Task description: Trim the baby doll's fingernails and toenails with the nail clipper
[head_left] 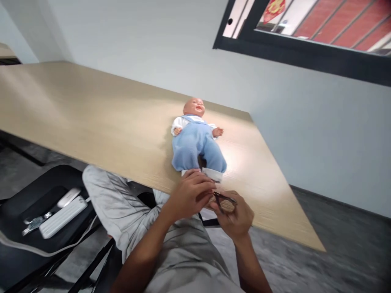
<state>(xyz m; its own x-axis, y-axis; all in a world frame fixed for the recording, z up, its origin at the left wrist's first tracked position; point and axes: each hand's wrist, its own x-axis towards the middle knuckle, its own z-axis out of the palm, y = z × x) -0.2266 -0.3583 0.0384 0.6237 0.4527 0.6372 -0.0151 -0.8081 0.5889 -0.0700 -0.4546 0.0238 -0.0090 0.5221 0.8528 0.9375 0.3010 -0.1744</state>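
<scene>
A baby doll (195, 142) lies on its back on the wooden table, its head away from me and its feet at the near edge. It wears light blue overalls, a white shirt and white socks or cuffs (213, 174). My right hand (236, 215) grips a small brown item with dark straps, which looks like a doll's sandal (225, 200), just below the doll's feet. Curled over the near ends of the doll's legs, my left hand (194, 191) is closed, its fingertips close to the sandal. What those fingers pinch is hidden.
The table (100, 118) stretches far to the left along the wall. A black chair (18, 252) at lower left carries a white power bank (63, 217), a white rounded case (69, 197) and a wristwatch (36, 223). A white cable (45, 254) trails there. A dark-framed window (305, 44) is upper right.
</scene>
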